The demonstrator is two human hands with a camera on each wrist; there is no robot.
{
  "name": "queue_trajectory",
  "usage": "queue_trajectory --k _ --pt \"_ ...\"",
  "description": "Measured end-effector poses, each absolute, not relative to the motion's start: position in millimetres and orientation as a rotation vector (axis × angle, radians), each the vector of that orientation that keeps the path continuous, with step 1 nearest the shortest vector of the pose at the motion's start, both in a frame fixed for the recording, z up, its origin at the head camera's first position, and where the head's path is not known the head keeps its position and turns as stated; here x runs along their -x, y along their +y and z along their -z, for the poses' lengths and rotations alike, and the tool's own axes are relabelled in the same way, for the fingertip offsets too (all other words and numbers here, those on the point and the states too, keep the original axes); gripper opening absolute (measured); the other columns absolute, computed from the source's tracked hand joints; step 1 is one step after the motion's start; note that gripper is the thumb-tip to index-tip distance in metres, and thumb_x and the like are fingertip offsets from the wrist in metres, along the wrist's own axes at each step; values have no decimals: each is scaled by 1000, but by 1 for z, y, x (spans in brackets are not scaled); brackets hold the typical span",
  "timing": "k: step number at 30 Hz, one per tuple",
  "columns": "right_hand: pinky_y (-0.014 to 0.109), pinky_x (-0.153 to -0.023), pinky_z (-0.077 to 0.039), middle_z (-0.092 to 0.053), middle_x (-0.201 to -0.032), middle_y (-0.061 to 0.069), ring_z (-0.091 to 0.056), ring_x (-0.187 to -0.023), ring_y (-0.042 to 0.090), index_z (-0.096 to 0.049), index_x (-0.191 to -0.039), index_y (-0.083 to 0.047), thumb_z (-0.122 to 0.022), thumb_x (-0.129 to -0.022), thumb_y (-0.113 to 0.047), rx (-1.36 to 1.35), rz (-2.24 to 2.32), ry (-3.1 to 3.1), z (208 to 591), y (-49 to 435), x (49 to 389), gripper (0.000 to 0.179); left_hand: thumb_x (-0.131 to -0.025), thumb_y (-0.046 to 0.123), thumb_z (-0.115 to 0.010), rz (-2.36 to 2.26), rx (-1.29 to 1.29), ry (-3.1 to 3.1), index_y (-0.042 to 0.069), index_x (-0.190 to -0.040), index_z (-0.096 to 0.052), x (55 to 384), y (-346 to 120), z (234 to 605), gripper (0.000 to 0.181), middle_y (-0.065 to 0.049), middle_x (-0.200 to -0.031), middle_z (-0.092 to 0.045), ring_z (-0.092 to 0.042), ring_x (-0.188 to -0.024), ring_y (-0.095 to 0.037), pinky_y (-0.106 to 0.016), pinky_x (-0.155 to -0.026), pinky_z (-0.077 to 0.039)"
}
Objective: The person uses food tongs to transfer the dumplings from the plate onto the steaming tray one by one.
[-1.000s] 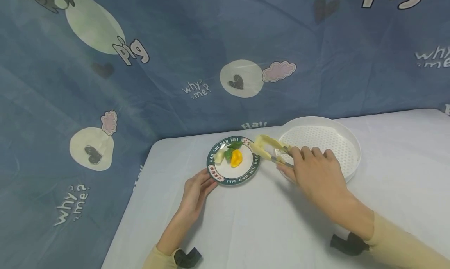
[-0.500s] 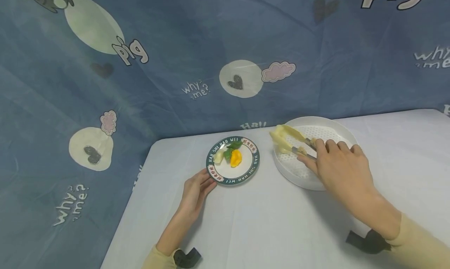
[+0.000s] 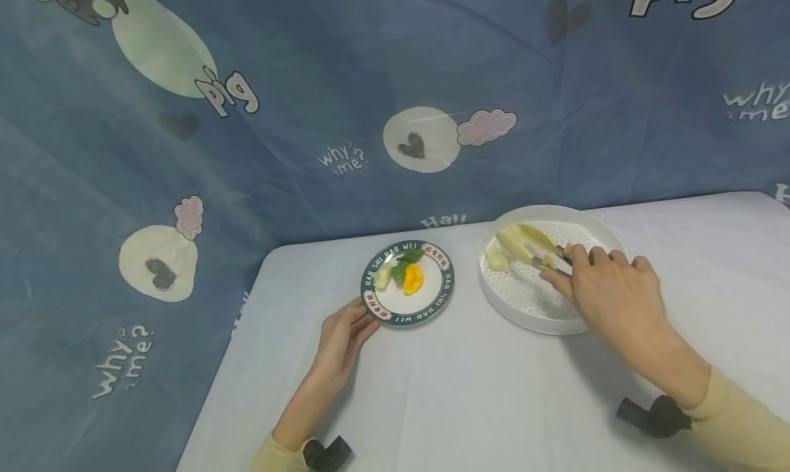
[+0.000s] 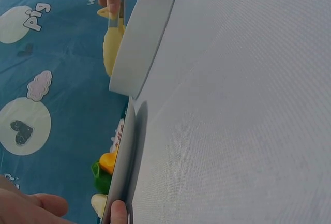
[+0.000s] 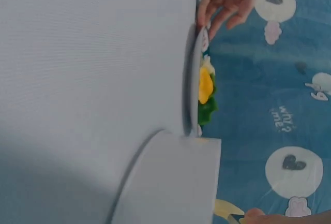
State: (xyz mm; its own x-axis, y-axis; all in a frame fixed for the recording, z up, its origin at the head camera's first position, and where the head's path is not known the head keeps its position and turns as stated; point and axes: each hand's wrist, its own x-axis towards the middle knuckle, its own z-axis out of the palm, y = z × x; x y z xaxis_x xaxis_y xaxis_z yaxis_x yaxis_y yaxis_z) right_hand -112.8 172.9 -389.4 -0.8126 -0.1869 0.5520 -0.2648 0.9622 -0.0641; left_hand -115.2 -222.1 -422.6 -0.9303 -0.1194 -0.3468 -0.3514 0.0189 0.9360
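My right hand [image 3: 617, 290] grips a pair of tongs [image 3: 524, 244] with pale yellow tips, which spread apart low over the white perforated tray [image 3: 490, 293]. A pale, garlic-like bulb [image 3: 496, 260] lies in the tray by its left wall, beside the tips. My left hand [image 3: 342, 335] touches the lower left rim of a small green-bordered plate [image 3: 432, 304], its fingers extended. On that plate sit a yellow pepper [image 3: 413, 278], a green pepper [image 4: 101, 177] and a pale bulb-like piece [image 3: 383, 276]. The tray wall hides most of the tongs in the right wrist view.
A white cloth covers the table [image 3: 444, 390]. Behind it hangs a blue printed curtain [image 3: 308, 81], close to the tray's far side. Dark wrist mounts [image 3: 655, 417] stick out beneath both sleeves.
My right hand has carried the tongs rightward from beside the plate to over the tray. The pale bulb now lies there, apart from the tips. My left hand stays at the plate.
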Motion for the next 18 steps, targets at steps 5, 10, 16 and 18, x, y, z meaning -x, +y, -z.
queue_trajectory --k 5,10,16,18 --pt "34 -47 -26 -44 -60 8 -44 -52 29 -50 -83 -4 -24 -107 -74 -335 -188 -2611 394 174 115 79 -109 15 -45 -2023 489 2122 -6 -163 -36 115 -222 423 58 -25 -154 -48 -59 -131 -23 -24 -113 -62" --pt "35 -46 -25 -45 -60 8 -42 -51 29 -47 -80 -5 -13 -104 -77 -330 -181 -2606 397 173 116 84 -109 16 -46 -2015 500 2132 -5 -163 -37 115 -222 423 58 -24 -150 -49 -59 -127 -21 -23 -112 -62" --pt "36 -45 -27 -46 -60 9 -45 -51 31 -50 -82 -3 -32 -107 -74 -327 -189 -2606 399 174 117 77 -109 16 -47 -2020 503 2127 -6 -162 -37 115 -222 422 58 -23 -149 -49 -59 -125 -20 -23 -112 -63" --pt "36 -45 -27 -46 -60 9 -46 -52 32 -51 -83 -2 -42 -107 -70 -327 -191 -2616 399 174 117 72 -109 15 -47 -2022 505 2126 -6 -162 -37 115 -222 423 58 -23 -149 -49 -59 -125 -20 -23 -111 -63"
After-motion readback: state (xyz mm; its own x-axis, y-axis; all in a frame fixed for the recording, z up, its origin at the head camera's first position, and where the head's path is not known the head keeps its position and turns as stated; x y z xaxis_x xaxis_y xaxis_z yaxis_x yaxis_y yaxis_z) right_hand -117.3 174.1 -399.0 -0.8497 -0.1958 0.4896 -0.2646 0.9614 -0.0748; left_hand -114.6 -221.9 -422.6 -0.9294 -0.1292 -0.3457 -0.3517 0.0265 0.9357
